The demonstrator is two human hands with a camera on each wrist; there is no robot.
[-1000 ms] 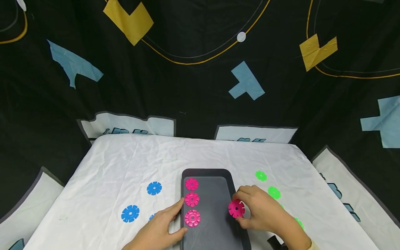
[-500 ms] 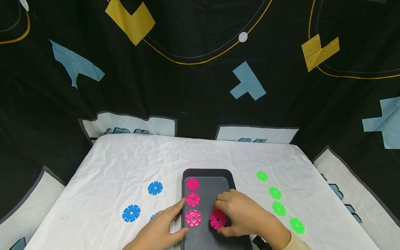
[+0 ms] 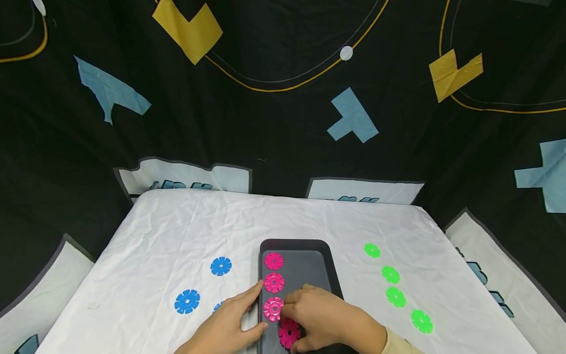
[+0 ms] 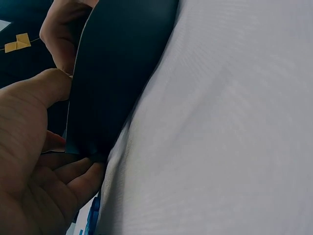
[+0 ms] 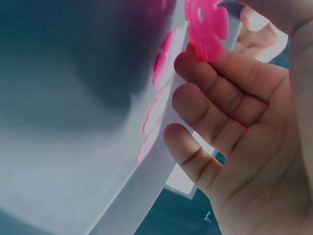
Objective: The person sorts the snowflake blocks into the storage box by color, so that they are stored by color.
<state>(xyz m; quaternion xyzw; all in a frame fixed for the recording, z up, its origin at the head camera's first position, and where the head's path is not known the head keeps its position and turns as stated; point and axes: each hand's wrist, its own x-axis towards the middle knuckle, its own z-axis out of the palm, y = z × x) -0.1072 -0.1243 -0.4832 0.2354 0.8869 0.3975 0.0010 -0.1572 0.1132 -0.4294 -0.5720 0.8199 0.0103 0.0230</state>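
A dark grey rectangular tray lies on the white-covered table. Three pink notched discs form a row along its left side. My right hand pinches another pink notched disc just inside the tray, at the near end of that row. The right wrist view shows this disc at the fingertips, with the other fingers loosely bent below. My left hand rests against the tray's left side, thumb and index finger spread along the rim. In the left wrist view its fingertips touch the tray wall.
Blue notched discs lie left of the tray, one partly hidden behind my left hand. Several green notched discs line the right side. A black cloth with taped shapes hangs behind the table.
My right hand has carried the pink disc from over the tray's right edge leftward and nearer, to the end of the pink row. The left hand stays at the tray's side.
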